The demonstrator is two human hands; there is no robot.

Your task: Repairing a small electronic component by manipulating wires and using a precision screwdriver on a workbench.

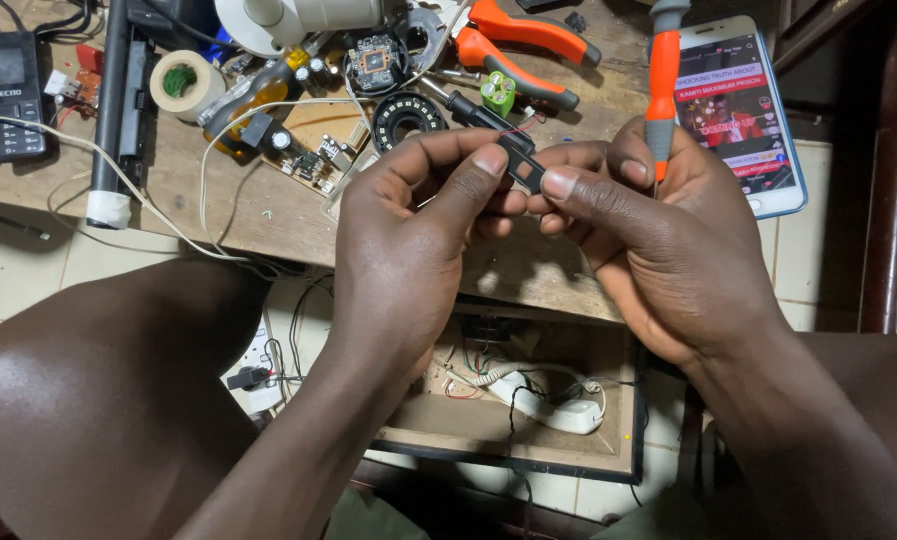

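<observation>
There is a single view, from a camera worn on the person's head. It looks steeply down and slightly forward, over the person's lap, at close range. The two hands, left hand [413, 235] and right hand [658, 235], fill the middle of the frame, close to the lens. The bench [218, 210] runs across the upper part, farther from the camera, and tiled floor [28, 270] shows below its edge. No second view shares the scene.

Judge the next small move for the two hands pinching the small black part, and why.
Probably swing the orange-handled screwdriver tip down to the small black rectangular part: the right hand grips the tool pointing up, while the left hand and right fingertips pinch the part.
</observation>
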